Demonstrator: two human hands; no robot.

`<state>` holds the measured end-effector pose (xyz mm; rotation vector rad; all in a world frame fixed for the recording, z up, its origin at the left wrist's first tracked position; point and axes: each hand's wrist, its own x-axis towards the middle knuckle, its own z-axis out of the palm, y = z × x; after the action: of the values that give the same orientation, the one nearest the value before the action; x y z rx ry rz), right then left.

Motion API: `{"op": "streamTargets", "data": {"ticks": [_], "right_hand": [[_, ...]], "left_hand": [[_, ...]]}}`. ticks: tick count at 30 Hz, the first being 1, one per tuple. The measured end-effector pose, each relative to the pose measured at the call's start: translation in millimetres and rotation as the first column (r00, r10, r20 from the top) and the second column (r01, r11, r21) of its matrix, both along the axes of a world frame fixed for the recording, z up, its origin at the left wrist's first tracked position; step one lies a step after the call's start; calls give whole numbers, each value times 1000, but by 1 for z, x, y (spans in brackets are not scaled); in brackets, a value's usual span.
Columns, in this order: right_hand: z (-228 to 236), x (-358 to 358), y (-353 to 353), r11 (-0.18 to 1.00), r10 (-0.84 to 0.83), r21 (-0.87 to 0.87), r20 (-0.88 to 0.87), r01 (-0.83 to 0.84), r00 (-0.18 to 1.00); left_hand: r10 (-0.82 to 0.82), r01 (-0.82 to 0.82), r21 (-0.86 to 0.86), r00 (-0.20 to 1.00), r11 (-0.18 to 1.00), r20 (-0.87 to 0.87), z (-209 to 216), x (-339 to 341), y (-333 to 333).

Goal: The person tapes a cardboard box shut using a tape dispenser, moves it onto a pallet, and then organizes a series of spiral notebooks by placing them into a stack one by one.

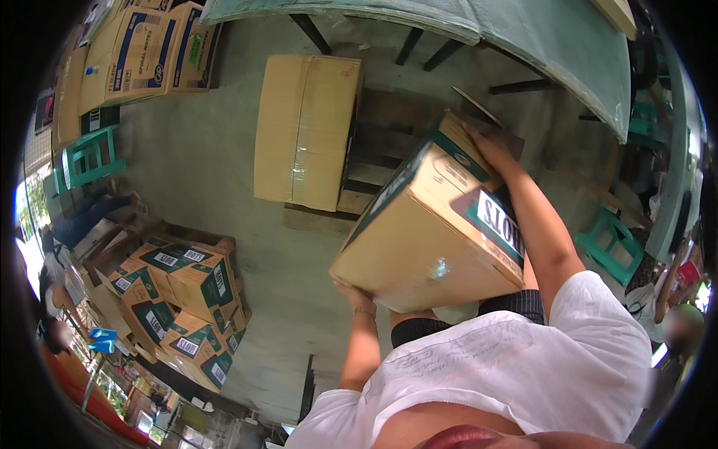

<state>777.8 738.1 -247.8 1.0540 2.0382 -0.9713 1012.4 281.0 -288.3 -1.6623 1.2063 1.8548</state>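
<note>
Gripping a green-and-tan carton, the left hand apparently cups its seven-o'clock corner, the right hand clasps its one-o'clock edge.

Left hand presses palm-up under the carton's near corner, while right hand, arm outstretched, curls fingers over its far edge.
</note>
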Motion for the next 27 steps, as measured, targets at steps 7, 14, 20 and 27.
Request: {"op": "streamTargets", "data": {"ticks": [7, 14, 20, 27], "right_hand": [[-91, -126, -39, 946, 69, -318, -5, -67, 998], [-196, -174, -19, 848, 71, -511, -148, -137, 987], [-161, -197, -25, 954, 288, 137, -173, -266, 942], [-171, -188, -13, 872, 460, 301, -226, -387, 859]], "left_hand": [[166, -166, -9, 983, 986, 73, -46, -36, 61], [-20, 47, -121, 978, 992, 208, -88, -107, 107], [-30, 43, -42, 962, 998, 271, -81, -131, 121], [57, -60, -82, 997, 995, -48, -92, -168, 66]]}}
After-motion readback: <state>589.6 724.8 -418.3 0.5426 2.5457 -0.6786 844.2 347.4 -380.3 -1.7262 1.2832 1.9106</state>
